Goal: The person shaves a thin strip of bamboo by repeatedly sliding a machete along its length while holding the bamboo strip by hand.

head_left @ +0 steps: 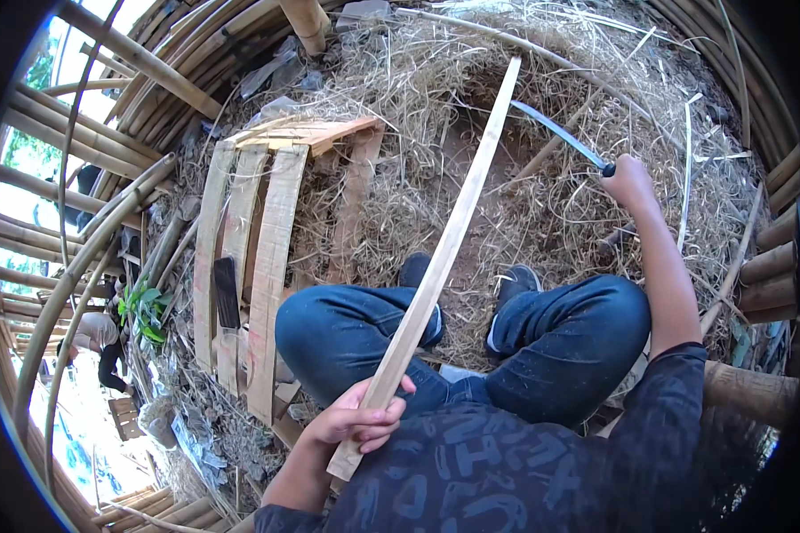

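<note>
My left hand (362, 419) is closed round the near end of a long pale bamboo strip (444, 249). The strip slants away over my lap, its far tip above the shavings. In my right hand (631, 184), at the right, is the black handle of a knife with a long, thin, slightly curved blade (562, 135). Its blade points up and left, and the tip ends beside the strip near its far end; I cannot tell whether they touch. My legs in blue jeans (560, 346) are bent below the strip.
A slatted wooden crate (276, 222) stands left of my knees, a dark flat piece (228, 293) against its slats. Curly shavings (400, 169) cover the ground. Bamboo poles (151, 67) line the left and back; more poles (767, 266) stand right. Another person (102, 342) is beyond the left poles.
</note>
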